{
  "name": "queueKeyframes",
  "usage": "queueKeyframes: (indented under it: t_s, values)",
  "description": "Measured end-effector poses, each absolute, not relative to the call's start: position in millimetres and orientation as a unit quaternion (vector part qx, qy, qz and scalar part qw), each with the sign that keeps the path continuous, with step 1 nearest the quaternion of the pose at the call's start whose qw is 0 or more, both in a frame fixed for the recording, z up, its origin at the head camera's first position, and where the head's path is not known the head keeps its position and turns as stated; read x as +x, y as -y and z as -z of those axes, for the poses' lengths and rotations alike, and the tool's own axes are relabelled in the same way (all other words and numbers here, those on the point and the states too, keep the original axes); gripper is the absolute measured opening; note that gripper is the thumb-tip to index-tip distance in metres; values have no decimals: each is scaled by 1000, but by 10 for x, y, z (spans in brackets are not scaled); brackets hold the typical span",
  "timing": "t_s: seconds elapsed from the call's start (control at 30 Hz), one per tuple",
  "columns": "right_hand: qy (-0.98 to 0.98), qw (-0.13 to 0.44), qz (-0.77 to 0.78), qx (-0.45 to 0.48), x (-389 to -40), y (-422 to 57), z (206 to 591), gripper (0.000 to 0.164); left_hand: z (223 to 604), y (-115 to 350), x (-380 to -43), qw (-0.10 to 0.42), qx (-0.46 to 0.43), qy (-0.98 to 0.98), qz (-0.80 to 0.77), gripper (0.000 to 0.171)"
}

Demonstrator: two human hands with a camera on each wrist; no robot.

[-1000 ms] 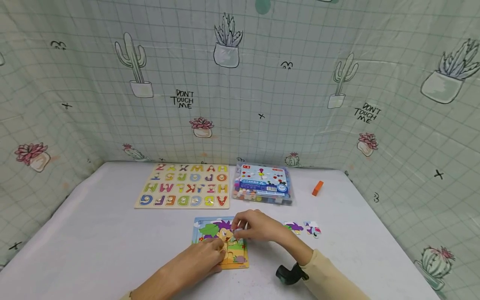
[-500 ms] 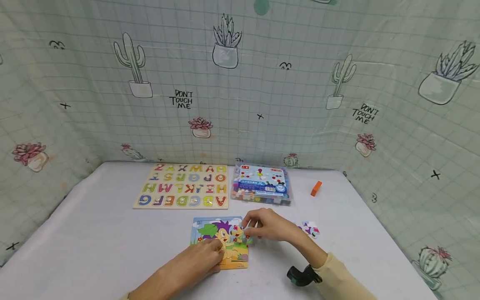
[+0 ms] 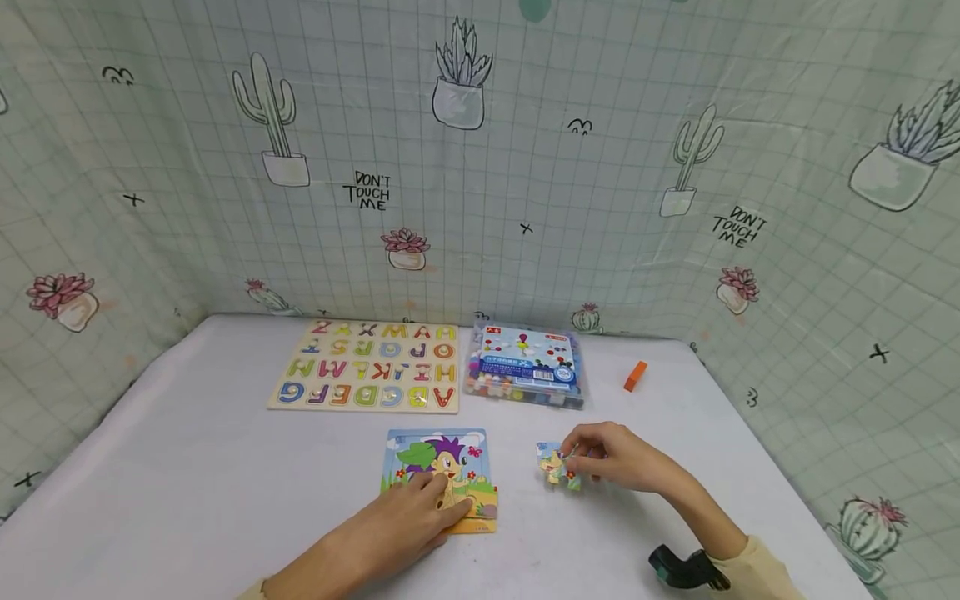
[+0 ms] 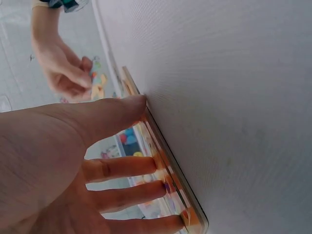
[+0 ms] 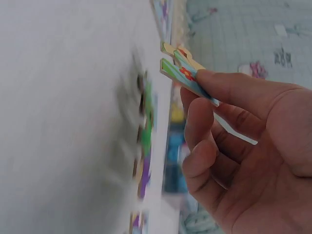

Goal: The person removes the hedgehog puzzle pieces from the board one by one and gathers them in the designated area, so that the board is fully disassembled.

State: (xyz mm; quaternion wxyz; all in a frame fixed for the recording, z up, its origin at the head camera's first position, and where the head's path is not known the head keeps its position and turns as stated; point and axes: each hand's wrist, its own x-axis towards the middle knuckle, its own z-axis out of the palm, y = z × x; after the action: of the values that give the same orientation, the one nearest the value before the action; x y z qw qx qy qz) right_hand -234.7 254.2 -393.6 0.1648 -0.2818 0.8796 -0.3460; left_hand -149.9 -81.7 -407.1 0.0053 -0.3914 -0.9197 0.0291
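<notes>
We pinch a jigsaw piece [image 3: 551, 470] with our right hand [image 3: 617, 457] above the desk [image 3: 225, 467]; our left hand [image 3: 411, 518], fingers extended, rests on the hedgehog jigsaw puzzle [image 3: 469, 467].

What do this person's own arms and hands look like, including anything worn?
The left hand and right hand are ungloved. The right sleeve is plain pale yellow-cream; just a sliver of a similar left sleeve shows. A black, curved device with a greenish patch sits by the right cuff.
</notes>
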Motion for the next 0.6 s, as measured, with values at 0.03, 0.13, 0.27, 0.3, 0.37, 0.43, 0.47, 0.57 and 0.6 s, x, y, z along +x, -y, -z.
queueKeyframes:
  t_s: [0.03, 0.13, 0.27, 0.3, 0.37, 0.43, 0.47, 0.57, 0.6]
  values:
    - [-881, 166, 345, -276, -2336, -2627, 3937, 17, 4071, 817, -1497, 7, -391, 920, -28, 42]
    - [-881, 172, 348, -269, -2301, -2872, 3952, 18, 4066, 819, -1501, 9, -392, 920, -25, 39]
    - [-878, 176, 354, -271, -2259, -3156, 3986, 18, 4055, 817, -1505, 15, -395, 918, -17, 37]
    - [-876, 178, 357, -271, -2247, -3219, 3994, 18, 4054, 814, -1503, 15, -395, 918, -14, 37]
    - [-872, 181, 365, -272, -2223, -3334, 4016, 18, 4052, 810, -1498, 13, -394, 919, -7, 37]
    - [-866, 186, 373, -276, -2200, -3433, 4037, 18, 4053, 803, -1495, 5, -388, 922, 0, 40]
    - [-863, 188, 376, -279, -2191, -3473, 4049, 18, 4053, 799, -1492, -4, -384, 923, 4, 43]
    - [-861, 189, 381, -279, -2161, -3567, 4082, 16, 4044, 774, -1483, -30, -372, 928, 10, 49]
    - [-863, 187, 380, -276, -2150, -3589, 4091, 16, 4038, 763, -1479, -39, -368, 929, 11, 50]
